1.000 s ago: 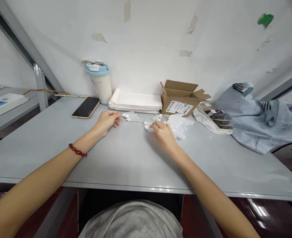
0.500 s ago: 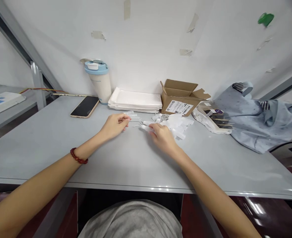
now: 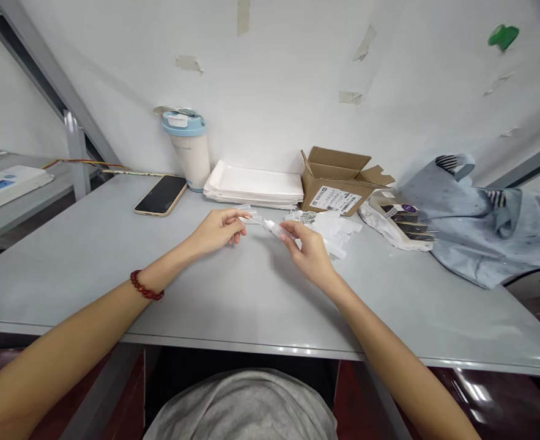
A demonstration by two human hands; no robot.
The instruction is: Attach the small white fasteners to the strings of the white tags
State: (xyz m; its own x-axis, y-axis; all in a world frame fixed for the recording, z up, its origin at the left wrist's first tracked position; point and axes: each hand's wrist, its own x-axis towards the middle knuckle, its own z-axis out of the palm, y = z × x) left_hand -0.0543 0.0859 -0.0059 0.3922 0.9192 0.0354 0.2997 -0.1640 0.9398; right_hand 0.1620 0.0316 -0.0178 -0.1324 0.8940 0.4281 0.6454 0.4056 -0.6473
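Note:
My right hand (image 3: 310, 252) pinches a slim translucent tube (image 3: 275, 228) with a white collar between thumb and fingertips. A thin, twisted tip sticks out of it to the left; it is too small to make out clearly. My left hand (image 3: 221, 232) has its fingers curled at a clear plastic tube (image 3: 254, 219), with the index fingertip on it. The thin tip lies close to this clear tube; whether they touch I cannot tell. Behind and right of my right hand spreads a loose heap of white and translucent plastic pieces (image 3: 338, 229).
On the grey table (image 3: 251, 299) stand a blue-lidded cup (image 3: 191, 156), a phone (image 3: 161, 196), a stack of white envelopes (image 3: 258, 181) and an open cardboard box (image 3: 338, 189). A plastic-wrapped pack (image 3: 400, 223) and a light blue cloth bag (image 3: 490, 226) lie at the right.
My right hand has lifted a translucent tube from the heap's left edge and now holds it tilted. My left hand's fingertips have shifted slightly right over the clear tube.

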